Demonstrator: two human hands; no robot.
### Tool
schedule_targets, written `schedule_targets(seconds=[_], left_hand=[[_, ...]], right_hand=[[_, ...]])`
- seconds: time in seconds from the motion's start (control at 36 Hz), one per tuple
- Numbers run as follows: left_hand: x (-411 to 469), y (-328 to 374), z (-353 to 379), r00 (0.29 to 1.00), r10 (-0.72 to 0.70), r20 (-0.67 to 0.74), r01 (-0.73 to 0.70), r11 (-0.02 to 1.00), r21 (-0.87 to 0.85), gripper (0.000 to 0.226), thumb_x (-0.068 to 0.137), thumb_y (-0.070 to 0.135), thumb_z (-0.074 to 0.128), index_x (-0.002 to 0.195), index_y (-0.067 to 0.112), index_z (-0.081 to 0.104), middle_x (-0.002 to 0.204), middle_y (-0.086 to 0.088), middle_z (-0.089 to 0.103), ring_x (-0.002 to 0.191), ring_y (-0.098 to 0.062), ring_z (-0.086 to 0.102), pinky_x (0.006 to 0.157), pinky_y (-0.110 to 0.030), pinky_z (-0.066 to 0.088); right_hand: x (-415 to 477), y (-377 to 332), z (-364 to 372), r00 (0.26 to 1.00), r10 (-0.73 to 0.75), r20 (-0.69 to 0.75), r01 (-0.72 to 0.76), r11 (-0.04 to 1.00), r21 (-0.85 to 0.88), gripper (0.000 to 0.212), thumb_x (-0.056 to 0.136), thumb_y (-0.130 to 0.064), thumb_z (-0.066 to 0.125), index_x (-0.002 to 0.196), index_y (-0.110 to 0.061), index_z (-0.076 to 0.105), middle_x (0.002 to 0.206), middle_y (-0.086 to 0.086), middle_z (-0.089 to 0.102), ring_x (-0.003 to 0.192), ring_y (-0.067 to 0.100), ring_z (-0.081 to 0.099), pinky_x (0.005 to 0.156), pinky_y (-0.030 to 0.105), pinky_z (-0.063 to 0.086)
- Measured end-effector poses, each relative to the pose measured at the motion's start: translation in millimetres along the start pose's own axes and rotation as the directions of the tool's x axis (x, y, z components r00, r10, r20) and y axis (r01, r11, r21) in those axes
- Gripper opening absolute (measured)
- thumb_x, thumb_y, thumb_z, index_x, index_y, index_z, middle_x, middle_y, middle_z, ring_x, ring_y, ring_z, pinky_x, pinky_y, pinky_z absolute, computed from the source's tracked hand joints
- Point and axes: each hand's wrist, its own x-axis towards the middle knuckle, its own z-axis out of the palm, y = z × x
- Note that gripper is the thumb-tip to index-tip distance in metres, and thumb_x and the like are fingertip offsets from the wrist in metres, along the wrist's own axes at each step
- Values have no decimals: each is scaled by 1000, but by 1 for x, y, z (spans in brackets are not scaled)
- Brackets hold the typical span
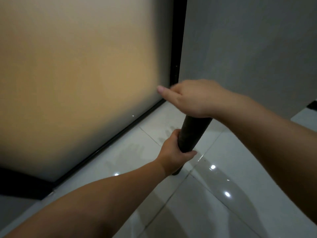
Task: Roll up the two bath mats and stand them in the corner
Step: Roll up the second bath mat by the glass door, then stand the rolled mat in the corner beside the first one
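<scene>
A dark rolled-up bath mat stands nearly upright on the white tiled floor, its lower end touching the tiles a short way out from the corner. My left hand is wrapped around the lower half of the roll. My right hand lies over the roll's top end, thumb pointing left, and hides that end. The corner where the frosted glass panel meets the grey wall is just behind the roll. No second mat is in view.
A frosted glass panel in a black frame fills the left. A grey wall rises on the right. Glossy white floor tiles spread below, with faint handprints near the glass.
</scene>
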Motion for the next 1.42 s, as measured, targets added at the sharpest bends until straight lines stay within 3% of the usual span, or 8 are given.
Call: schedule_targets(seconds=[0.08, 0.22, 0.44, 0.56, 0.89, 1.17, 1.31, 1.42], left_hand=[[-2, 5, -4, 1000, 21, -16, -19, 994, 106, 48, 69, 28, 81, 108, 28, 53, 100, 4, 66, 93, -16, 63, 85, -39, 55], [-18, 29, -36, 985, 163, -53, -106, 821, 561, 36, 76, 40, 67, 105, 33, 48, 89, 9, 64, 82, -16, 61, 74, -28, 47], [-70, 26, -126, 967, 220, -131, -21, 578, 816, 32, 77, 38, 59, 105, 26, 50, 92, 4, 64, 84, -24, 62, 67, -30, 41], [-105, -4, -174, 981, 176, -84, -19, 514, 857, 33, 78, 39, 58, 105, 25, 46, 91, 4, 63, 83, -24, 61, 64, -32, 44], [-229, -108, -276, 961, -270, 62, 202, 836, 510, 52, 79, 42, 67, 121, 25, 42, 110, 1, 53, 94, -18, 56, 82, -37, 50], [-311, -172, -308, 949, -266, -167, 311, 714, 628, 43, 81, 40, 66, 117, 28, 45, 111, 5, 52, 95, -12, 54, 82, -30, 46], [-367, -190, -310, 797, -244, -553, 566, 622, 541, 47, 74, 29, 68, 117, 16, 54, 113, -6, 58, 104, -25, 55, 95, -37, 42], [-423, -181, -303, 460, -241, -855, 742, 632, 221, 56, 70, 28, 64, 121, 9, 52, 123, -10, 51, 113, -27, 48, 101, -37, 40]], right_hand=[[0, 3, -5, 993, 42, 111, -45, 999, 29, 73, 87, -71, 18, 107, -18, 64, 111, 5, 62, 102, 28, 57, 90, 41, 45], [-6, 15, -31, 866, 119, 485, 26, 959, -281, 51, 84, -64, 47, 105, -22, 68, 99, 1, 67, 91, 19, 63, 90, 39, 49], [27, -4, -5, 540, -65, 839, -227, 949, 220, 54, 84, -53, 49, 107, -6, 63, 91, 18, 74, 73, 32, 71, 59, 33, 56], [42, -45, 37, 504, -166, 847, -230, 920, 317, 54, 87, -49, 50, 107, -1, 63, 93, 22, 71, 64, 29, 66, 50, 30, 51], [74, -217, 150, 363, -281, 889, 113, 960, 257, 32, 89, -31, 62, 119, -23, 65, 111, 1, 71, 101, 19, 66, 91, 31, 51], [69, -295, 247, 100, -275, 956, 5, 961, 276, 24, 84, -12, 66, 108, -8, 67, 100, 12, 71, 86, 23, 68, 74, 29, 55], [45, -349, 280, 204, -490, 848, 249, 863, 439, 30, 83, -19, 69, 113, -19, 66, 104, 6, 71, 97, 23, 67, 86, 33, 53], [11, -397, 299, 217, -640, 737, 458, 734, 502, 27, 87, -29, 64, 114, -27, 62, 97, -2, 69, 85, 12, 65, 72, 24, 51]])
